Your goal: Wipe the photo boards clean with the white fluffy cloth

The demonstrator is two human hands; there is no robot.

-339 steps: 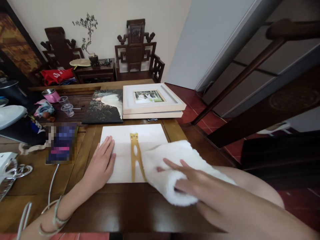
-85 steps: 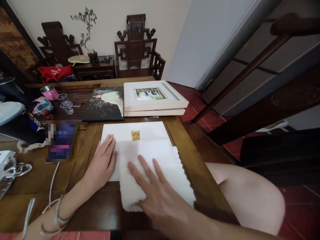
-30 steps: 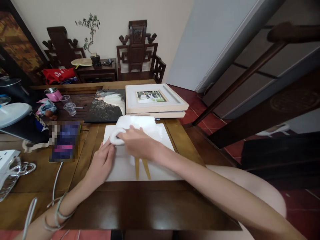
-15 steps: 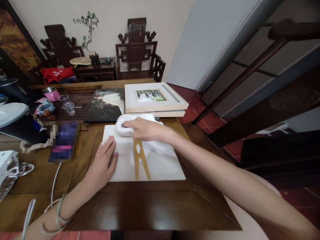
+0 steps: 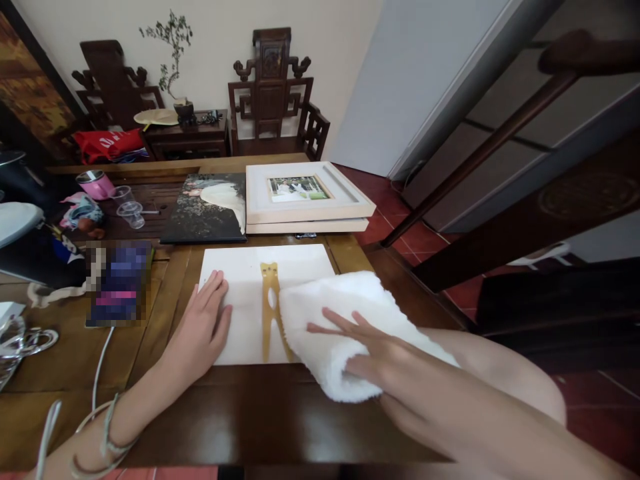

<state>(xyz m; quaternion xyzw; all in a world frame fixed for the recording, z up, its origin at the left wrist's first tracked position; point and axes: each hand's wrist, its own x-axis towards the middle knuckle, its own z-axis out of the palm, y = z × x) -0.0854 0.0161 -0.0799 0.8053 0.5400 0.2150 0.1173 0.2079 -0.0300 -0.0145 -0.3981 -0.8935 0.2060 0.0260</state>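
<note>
A white panel (image 5: 250, 280), the back of a frame with a gold stand (image 5: 269, 308) on it, lies flat on the wooden table (image 5: 240, 427). My left hand (image 5: 203, 327) rests flat on the panel's left edge, fingers stretched out. My right hand (image 5: 373, 357) presses a fluffy white cloth (image 5: 340, 313) against the panel's right side, fingers spread over the cloth, which hangs past the table's right edge.
Behind the panel lie a dark photo canvas (image 5: 207, 208) and two stacked white frames (image 5: 305, 197). At the left are a pink cup (image 5: 94, 185), clear plastic cups (image 5: 130, 212), a blurred box (image 5: 117, 283) and a white cable (image 5: 100, 363). Carved wooden chairs (image 5: 273, 90) stand at the wall.
My right hand has swept the cloth from the panel's far edge down to its near right side. My left hand has stayed on the panel's left edge.
</note>
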